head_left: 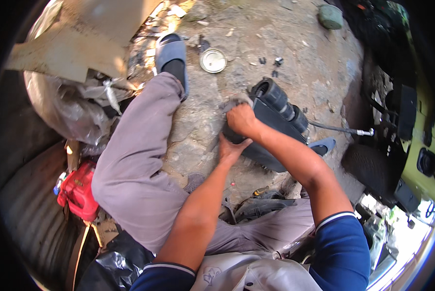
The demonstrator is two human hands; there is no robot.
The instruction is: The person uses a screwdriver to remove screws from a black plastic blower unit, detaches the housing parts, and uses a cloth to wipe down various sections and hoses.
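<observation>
A black plastic housing [271, 119] with round duct openings on its far side rests on the ground in front of me. My left hand [232, 149] is closed round the dark near-left end of this housing. Just above it, my right hand [241, 120] is clenched on a grey rag [238, 101], pressed against the same end. My forearm covers part of the housing. A dark hose [334, 127] with a metal end fitting lies to its right.
A round metal lid [213, 60] and small black pieces [278, 61] lie on the ground beyond. A yellow-handled screwdriver [261, 191] is near my legs. On the left stands a red jerrycan [81, 191]; a grey-green bowl [330, 17] sits far right. Yellow-green machinery [421, 165] borders the right.
</observation>
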